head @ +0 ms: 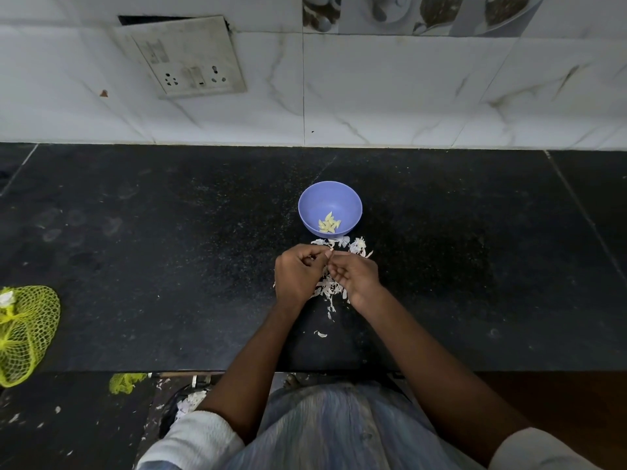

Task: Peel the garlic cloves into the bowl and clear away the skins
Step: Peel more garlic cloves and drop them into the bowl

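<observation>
Nearest, a lone papery white skin flake [321, 334] lies on the black speckled stone counter [169, 266]. Above it, the left hand [297, 273] and right hand [356, 274] meet over a heap of pale garlic skins [327, 288], their fingers curled together; whatever they pinch is too small to make out. Just beyond, the round lilac plastic bowl [315, 198] holds several peeled yellowish garlic cloves [328, 223]. Far left lies a yellow mesh net bag [25, 330].

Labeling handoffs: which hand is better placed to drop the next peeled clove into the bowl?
Right, probably. The right hand sits directly below the purple bowl; the left hand is offset to its left. Both meet over the skins, apparently pinching something.
</observation>
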